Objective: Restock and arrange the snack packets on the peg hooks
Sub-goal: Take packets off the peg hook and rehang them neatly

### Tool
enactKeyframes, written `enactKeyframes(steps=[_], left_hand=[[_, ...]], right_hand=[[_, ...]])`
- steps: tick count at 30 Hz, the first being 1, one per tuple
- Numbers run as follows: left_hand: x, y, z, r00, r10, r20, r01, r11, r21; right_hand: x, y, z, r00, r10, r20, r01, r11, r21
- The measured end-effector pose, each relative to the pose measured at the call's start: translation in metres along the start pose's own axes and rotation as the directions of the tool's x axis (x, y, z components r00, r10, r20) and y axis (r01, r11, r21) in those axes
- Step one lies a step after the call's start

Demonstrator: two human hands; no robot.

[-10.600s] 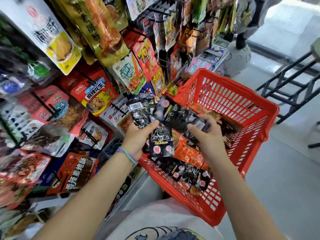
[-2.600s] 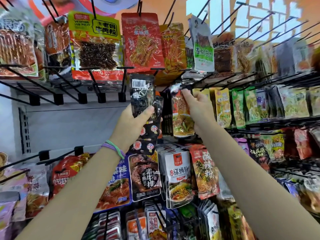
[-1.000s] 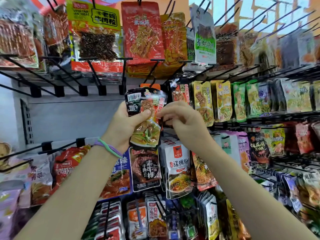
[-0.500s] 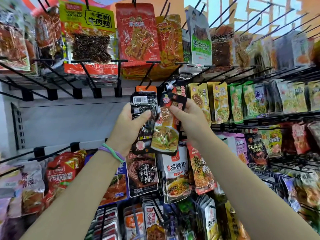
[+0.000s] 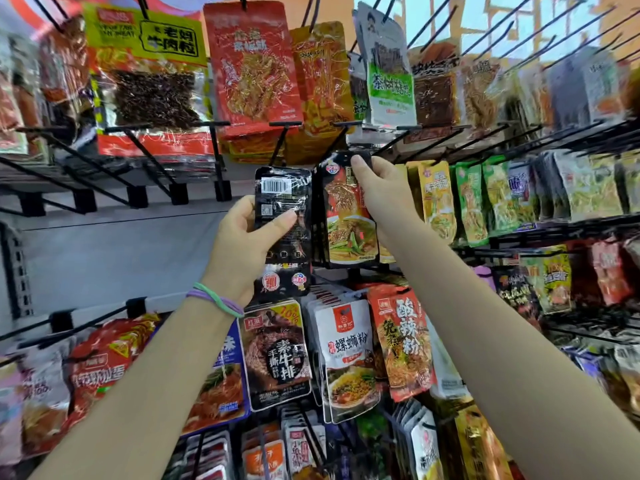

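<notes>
A light, crinkly black packet [image 5: 341,216] is pinched at its top edge by the right hand [image 5: 382,192] (near the peg hole, judged the best hold), while a spare stack [image 5: 282,233] is clasped in the left hand [image 5: 242,247].

My left hand [image 5: 242,251] holds a stack of packets [image 5: 282,216] upright in front of the rack, thumb across the front one. Just to its right, nearly touching, hangs the noodle packet [image 5: 348,216], with my right hand [image 5: 384,195] pinching its top corner up by a peg hook [image 5: 388,142]. Right of that hand runs a row of hanging packets [image 5: 481,199]. Above us hangs a row of larger bags [image 5: 249,67]. Below my hands hang more packets [image 5: 277,355], and bare hooks [image 5: 145,157] jut out to the left, before the back panel [image 5: 114,251].
</notes>
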State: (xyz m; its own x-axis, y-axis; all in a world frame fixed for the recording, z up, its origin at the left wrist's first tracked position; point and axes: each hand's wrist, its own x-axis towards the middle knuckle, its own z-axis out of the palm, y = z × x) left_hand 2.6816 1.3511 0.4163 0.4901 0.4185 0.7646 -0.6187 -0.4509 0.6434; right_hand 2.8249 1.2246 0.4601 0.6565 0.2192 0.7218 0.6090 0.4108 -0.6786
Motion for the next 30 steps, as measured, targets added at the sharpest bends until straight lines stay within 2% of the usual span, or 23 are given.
enactKeyframes(steps=[3, 11, 12, 15, 17, 19, 21, 22, 24, 27, 28, 30], left_hand=[[0.001, 0.002, 0.0, 1.0, -0.019, 0.0, 0.019, 0.999, -0.031], [0.003, 0.009, -0.002, 0.997, -0.076, 0.007, 0.076, 0.996, -0.052], [0.002, 0.009, -0.003, 0.996, -0.085, 0.008, 0.086, 0.995, -0.054], [-0.002, 0.011, -0.008, 0.996, -0.086, -0.01, 0.085, 0.995, -0.061], [-0.005, 0.013, -0.011, 0.996, -0.084, -0.031, 0.081, 0.992, -0.097], [-0.007, 0.015, -0.012, 0.994, -0.096, -0.054, 0.088, 0.986, -0.143], [-0.008, 0.016, -0.009, 0.992, -0.106, -0.068, 0.092, 0.979, -0.18], [-0.009, 0.016, -0.008, 0.991, -0.108, -0.073, 0.091, 0.975, -0.202], [-0.011, 0.017, -0.009, 0.991, -0.112, -0.07, 0.091, 0.963, -0.254], [-0.014, 0.018, -0.019, 0.994, -0.096, -0.046, 0.083, 0.967, -0.241], [-0.016, 0.019, -0.022, 0.995, -0.09, -0.046, 0.077, 0.97, -0.229], [-0.019, 0.02, -0.027, 0.996, -0.07, -0.06, 0.058, 0.98, -0.192]], right_hand=[[0.001, -0.003, -0.001, 0.998, -0.053, -0.021, 0.054, 0.998, 0.012], [0.008, -0.008, 0.0, 0.998, 0.034, -0.049, -0.042, 0.983, -0.178], [0.008, -0.006, -0.001, 0.997, 0.015, -0.081, -0.032, 0.977, -0.211], [-0.009, -0.008, -0.006, 0.966, -0.198, -0.168, 0.14, 0.942, -0.306], [-0.03, -0.009, -0.009, 0.97, -0.237, -0.051, 0.218, 0.946, -0.239], [-0.054, -0.008, -0.006, 0.963, -0.145, 0.228, 0.188, 0.966, -0.178], [-0.071, -0.003, 0.0, 0.891, -0.024, 0.452, 0.154, 0.955, -0.253], [-0.075, 0.001, 0.002, 0.868, 0.015, 0.497, 0.132, 0.956, -0.261], [-0.076, 0.004, 0.0, 0.88, 0.056, 0.471, 0.022, 0.987, -0.159], [-0.07, -0.001, -0.011, 0.944, 0.101, 0.313, -0.146, 0.982, 0.124], [-0.068, -0.004, -0.014, 0.959, 0.113, 0.261, -0.167, 0.967, 0.193], [-0.064, -0.007, -0.016, 0.973, 0.112, 0.201, -0.156, 0.963, 0.219]])
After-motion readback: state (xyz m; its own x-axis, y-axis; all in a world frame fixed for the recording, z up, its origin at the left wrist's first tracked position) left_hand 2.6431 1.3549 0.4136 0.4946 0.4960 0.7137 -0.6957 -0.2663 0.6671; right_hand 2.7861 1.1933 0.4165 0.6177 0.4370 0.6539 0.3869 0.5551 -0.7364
